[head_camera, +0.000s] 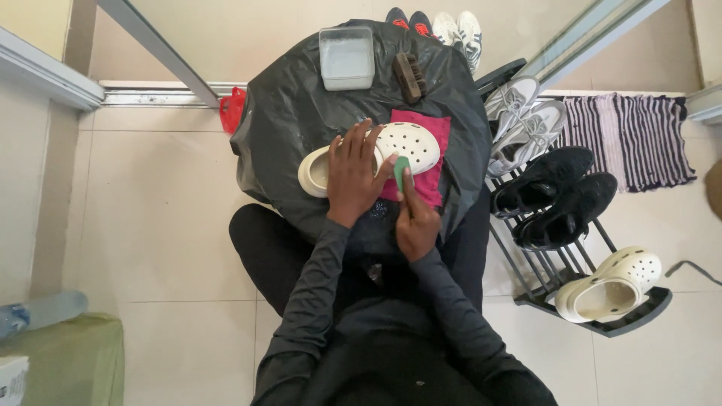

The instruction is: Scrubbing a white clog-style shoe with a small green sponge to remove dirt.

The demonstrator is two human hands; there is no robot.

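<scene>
A cream perforated clog (410,144) lies on a magenta cloth (435,128) spread over a black plastic sheet (293,120) on a round surface. My left hand (353,174) rests flat on the clog's middle, fingers spread, pinning it down. My right hand (416,218) grips a small green tool (401,171), seemingly a brush or sponge, with its tip against the clog's near side. The clog's heel end (312,171) sticks out to the left of my left hand.
A clear plastic tub of cloudy water (347,58) and a brown brush (409,77) sit at the sheet's far side. A black shoe rack (571,225) on the right holds grey sneakers, black shoes and another cream clog (613,286). A striped mat (632,135) lies beyond.
</scene>
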